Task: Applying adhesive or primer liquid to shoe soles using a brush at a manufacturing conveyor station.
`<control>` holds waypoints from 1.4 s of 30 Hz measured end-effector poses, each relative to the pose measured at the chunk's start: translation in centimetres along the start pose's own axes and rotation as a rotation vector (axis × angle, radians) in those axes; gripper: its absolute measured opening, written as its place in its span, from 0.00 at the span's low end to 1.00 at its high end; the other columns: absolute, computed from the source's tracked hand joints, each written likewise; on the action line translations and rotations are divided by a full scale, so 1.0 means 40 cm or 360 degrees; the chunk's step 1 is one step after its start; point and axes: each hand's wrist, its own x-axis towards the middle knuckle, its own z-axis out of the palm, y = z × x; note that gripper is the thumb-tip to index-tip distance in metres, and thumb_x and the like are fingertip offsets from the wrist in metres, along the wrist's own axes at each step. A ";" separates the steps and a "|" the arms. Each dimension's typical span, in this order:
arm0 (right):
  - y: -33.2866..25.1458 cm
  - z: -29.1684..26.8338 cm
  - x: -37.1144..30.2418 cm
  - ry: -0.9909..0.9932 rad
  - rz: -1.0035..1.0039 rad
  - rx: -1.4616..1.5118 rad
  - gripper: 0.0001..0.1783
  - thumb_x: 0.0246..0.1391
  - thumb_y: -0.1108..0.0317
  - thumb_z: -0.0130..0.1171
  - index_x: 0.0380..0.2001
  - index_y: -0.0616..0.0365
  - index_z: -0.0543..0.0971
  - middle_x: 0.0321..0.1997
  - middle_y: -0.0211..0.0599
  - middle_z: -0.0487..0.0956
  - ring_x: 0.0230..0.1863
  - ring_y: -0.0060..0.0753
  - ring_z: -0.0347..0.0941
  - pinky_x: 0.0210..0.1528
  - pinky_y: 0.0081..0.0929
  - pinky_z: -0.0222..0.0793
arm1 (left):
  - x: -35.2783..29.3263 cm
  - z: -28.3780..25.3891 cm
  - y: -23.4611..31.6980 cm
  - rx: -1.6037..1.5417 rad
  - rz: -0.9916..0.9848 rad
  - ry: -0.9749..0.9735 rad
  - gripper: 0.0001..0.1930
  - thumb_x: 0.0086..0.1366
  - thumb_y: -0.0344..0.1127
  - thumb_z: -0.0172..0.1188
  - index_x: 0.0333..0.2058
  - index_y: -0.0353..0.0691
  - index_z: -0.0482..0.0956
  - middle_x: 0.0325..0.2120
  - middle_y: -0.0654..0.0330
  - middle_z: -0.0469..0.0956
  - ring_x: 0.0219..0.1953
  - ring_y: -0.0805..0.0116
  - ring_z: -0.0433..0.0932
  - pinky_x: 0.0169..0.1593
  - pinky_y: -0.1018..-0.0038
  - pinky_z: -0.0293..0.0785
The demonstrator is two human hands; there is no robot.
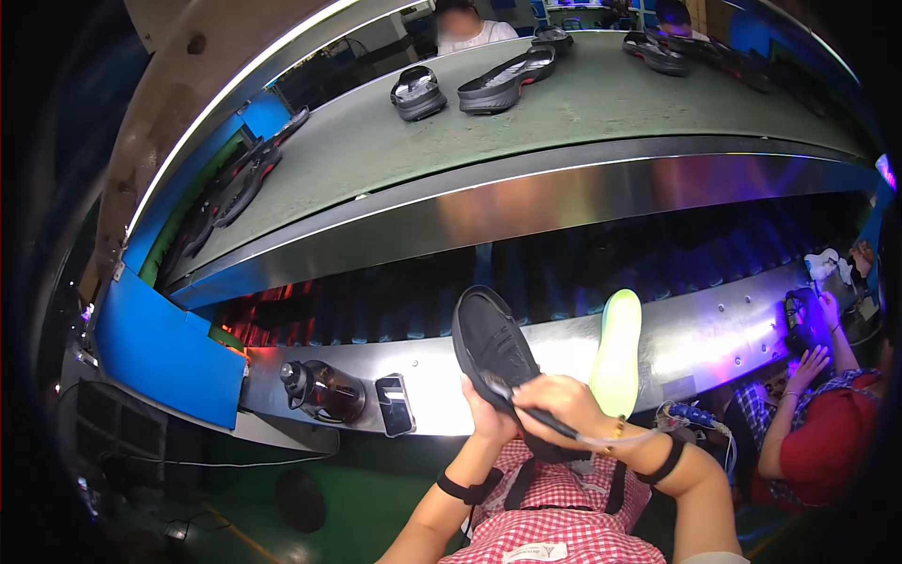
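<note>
A black shoe sole is tilted up in front of me, its hollow inner side facing me. My left hand grips its lower left edge, fingers wrapped round it. Over the sole's lower part, my right hand is closed on a slim dark-handled tool. A clear tube trails from the tool's end past my right wrist. The tool's tip reaches the inside of the sole, but its shape is too small to make out. To the right, a pale yellow-green sole lies on the metal ledge.
A dark jug and a phone rest on the ledge at left. Beyond a dark slot, a green conveyor belt carries several black soles. At right, a co-worker's hands hold a dark shoe part. More people sit across the belt.
</note>
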 end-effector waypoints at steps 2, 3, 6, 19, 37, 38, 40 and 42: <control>-0.022 -0.033 -0.053 -0.0231 -0.0045 0.0009 0.11 0.42 0.67 0.65 0.32 0.56 0.82 0.35 0.38 0.82 0.38 0.38 0.79 0.42 0.32 0.74 | -0.005 0.006 0.038 -0.0050 -0.0099 -0.0130 0.51 0.58 0.78 0.22 0.60 0.37 0.61 0.53 0.44 0.71 0.52 0.47 0.72 0.58 0.55 0.66; -0.031 -0.055 -0.073 -0.0254 -0.0130 0.0039 0.11 0.41 0.67 0.65 0.32 0.56 0.82 0.35 0.37 0.82 0.38 0.38 0.79 0.42 0.31 0.74 | -0.009 0.012 0.051 0.0020 -0.0093 -0.0106 0.52 0.57 0.78 0.21 0.60 0.37 0.61 0.53 0.44 0.70 0.52 0.47 0.72 0.58 0.53 0.67; -0.042 -0.117 -0.076 -0.0455 0.0029 0.0326 0.11 0.41 0.68 0.66 0.32 0.57 0.82 0.35 0.38 0.82 0.36 0.38 0.79 0.41 0.30 0.74 | -0.025 0.038 0.053 -0.0025 -0.0271 -0.0184 0.52 0.56 0.79 0.21 0.61 0.38 0.60 0.53 0.43 0.70 0.53 0.47 0.72 0.58 0.53 0.67; -0.095 -0.126 0.020 -0.0134 0.0183 0.0755 0.10 0.43 0.77 0.65 0.34 0.63 0.82 0.36 0.43 0.82 0.41 0.36 0.79 0.46 0.28 0.73 | -0.061 0.093 0.022 0.0131 -0.0057 -0.0045 0.45 0.62 0.73 0.29 0.62 0.40 0.60 0.58 0.51 0.67 0.59 0.54 0.67 0.63 0.59 0.62; -0.098 -0.156 0.008 -0.0351 -0.0086 0.0900 0.11 0.41 0.75 0.66 0.33 0.59 0.82 0.35 0.38 0.83 0.40 0.35 0.80 0.46 0.31 0.71 | -0.036 0.151 0.091 -0.0122 0.0129 -0.0360 0.57 0.50 0.84 0.23 0.57 0.35 0.63 0.43 0.39 0.74 0.42 0.48 0.76 0.47 0.55 0.75; -0.095 -0.157 0.009 -0.0157 0.0036 0.0678 0.10 0.42 0.75 0.66 0.32 0.60 0.82 0.35 0.39 0.83 0.40 0.36 0.80 0.46 0.31 0.71 | -0.034 0.154 0.096 -0.0151 0.0164 -0.0327 0.57 0.50 0.84 0.23 0.57 0.35 0.64 0.43 0.40 0.74 0.41 0.48 0.76 0.46 0.55 0.75; -0.093 -0.159 0.008 0.0037 0.0170 0.0520 0.10 0.43 0.74 0.67 0.33 0.60 0.82 0.36 0.38 0.83 0.41 0.35 0.80 0.46 0.31 0.71 | -0.033 0.161 0.105 -0.0157 0.0234 -0.0291 0.58 0.49 0.85 0.25 0.56 0.35 0.65 0.42 0.40 0.74 0.40 0.48 0.76 0.45 0.55 0.75; -0.092 -0.161 0.004 -0.0240 -0.0062 0.0532 0.11 0.43 0.73 0.67 0.33 0.59 0.83 0.36 0.36 0.83 0.41 0.34 0.80 0.46 0.29 0.70 | -0.031 0.167 0.116 -0.0256 0.0309 -0.0399 0.57 0.49 0.85 0.26 0.55 0.35 0.66 0.41 0.39 0.74 0.40 0.48 0.76 0.45 0.55 0.75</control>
